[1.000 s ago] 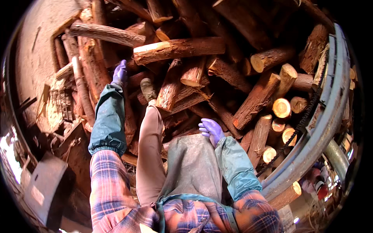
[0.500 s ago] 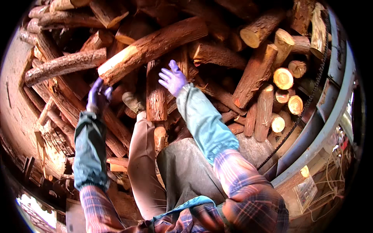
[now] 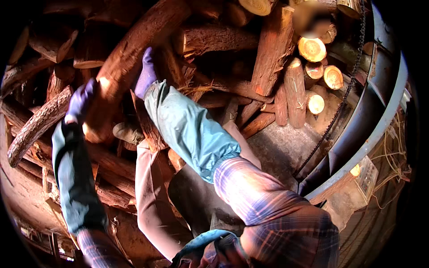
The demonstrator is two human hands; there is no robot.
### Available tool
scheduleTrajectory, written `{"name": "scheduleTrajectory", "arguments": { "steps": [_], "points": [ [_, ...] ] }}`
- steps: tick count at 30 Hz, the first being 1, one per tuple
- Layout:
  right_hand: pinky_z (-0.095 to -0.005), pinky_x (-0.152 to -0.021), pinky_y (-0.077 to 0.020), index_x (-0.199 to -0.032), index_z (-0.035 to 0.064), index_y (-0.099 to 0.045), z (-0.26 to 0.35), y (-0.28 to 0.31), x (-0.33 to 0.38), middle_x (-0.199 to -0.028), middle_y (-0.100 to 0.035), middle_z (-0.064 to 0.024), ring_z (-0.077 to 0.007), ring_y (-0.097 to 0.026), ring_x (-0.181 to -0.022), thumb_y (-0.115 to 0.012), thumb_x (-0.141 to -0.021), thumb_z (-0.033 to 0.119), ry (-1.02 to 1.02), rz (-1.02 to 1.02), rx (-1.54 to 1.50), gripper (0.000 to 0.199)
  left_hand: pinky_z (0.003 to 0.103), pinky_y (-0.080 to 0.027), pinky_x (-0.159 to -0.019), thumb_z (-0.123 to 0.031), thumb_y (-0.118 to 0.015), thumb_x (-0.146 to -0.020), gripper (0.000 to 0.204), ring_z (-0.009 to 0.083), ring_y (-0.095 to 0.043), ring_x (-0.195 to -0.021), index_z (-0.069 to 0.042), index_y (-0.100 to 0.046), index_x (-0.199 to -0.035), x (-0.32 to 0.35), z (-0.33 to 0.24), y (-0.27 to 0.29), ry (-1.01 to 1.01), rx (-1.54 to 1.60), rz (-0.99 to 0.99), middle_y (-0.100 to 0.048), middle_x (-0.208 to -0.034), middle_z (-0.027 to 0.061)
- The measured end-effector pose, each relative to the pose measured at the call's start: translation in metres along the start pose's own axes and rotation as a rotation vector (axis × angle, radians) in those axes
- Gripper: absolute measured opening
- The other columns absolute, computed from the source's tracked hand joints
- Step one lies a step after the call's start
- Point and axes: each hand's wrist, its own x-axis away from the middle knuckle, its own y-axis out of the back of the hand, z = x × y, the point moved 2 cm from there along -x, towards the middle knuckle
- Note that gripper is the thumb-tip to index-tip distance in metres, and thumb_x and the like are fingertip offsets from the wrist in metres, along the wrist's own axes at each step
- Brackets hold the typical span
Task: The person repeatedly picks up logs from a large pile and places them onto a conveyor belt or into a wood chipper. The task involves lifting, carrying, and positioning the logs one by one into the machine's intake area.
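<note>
The fingers [image 3: 90,87] of the left hand [image 3: 80,102] touched the left side of the log [image 3: 129,51], near its lower end; how far they curled round it I could not tell. The right hand [image 3: 145,77] was open, its fingers straight and together along the log's other side, touching or just beside the bark. So one log slanted between two hands, both gloved in purple, its upper end leaning right. Two teal sleeves [image 3: 192,129] covered the forearms. Just left of the left hand lay one crooked branch [image 3: 38,127], and just right of the log's lower end showed one boot [image 3: 128,133]. Well right of the right hand, beside one slim upright billet [image 3: 295,94], four pale cut ends [image 3: 312,49] clustered. Farther right hung one dark chain [image 3: 349,96], and past it curved one blue-grey rim [image 3: 399,102]
</note>
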Motion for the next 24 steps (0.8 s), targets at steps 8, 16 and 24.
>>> {"name": "scheduleTrajectory", "arguments": {
  "steps": [8, 16, 24],
  "points": [
    [-0.0377, -0.110, -0.0348, -0.144, 0.0000, -0.037, 0.057, 0.049, 0.093, -0.147, -0.041, -0.0113, -0.0223, -0.042, -0.132, -0.043, -0.098, 0.040, -0.162, 0.216, -0.155, 0.061, 0.036, -0.041, -0.103, -0.042, -0.076, -0.082, 0.094, 0.0274, -0.049, -0.120, 0.000, -0.023, -0.148, 0.188, -0.189, -0.148, 0.220, 0.527, -0.053, -0.050, -0.133, 0.0192],
    [-0.0364, -0.099, -0.0477, -0.135, 0.0035, -0.051, 0.174, -0.026, 0.376, -0.129, -0.061, -0.0107, -0.0198, -0.061, -0.110, -0.063, -0.087, 0.057, -0.302, 0.247, 0.143, 0.072, 0.044, -0.029, -0.112, -0.051, -0.080, -0.072, 0.120, 0.0326, -0.034, -0.133, -0.001, -0.004, -0.151, 0.376, -0.366, -0.237, 0.140, 0.569, -0.293, -0.027, -0.148, 0.0213],
    [-0.0341, -0.095, -0.0491, -0.124, 0.0016, -0.060, 0.420, -0.057, 0.621, -0.119, -0.065, -0.0100, -0.0189, -0.063, -0.103, -0.063, -0.092, 0.040, 0.194, 0.524, 0.402, 0.050, 0.045, -0.029, -0.111, -0.038, -0.081, -0.075, 0.116, 0.0340, -0.035, -0.133, 0.006, -0.002, -0.148, 0.442, -0.562, -0.323, -0.657, 0.262, -0.067, -0.028, -0.146, 0.0264]
  ]
}}
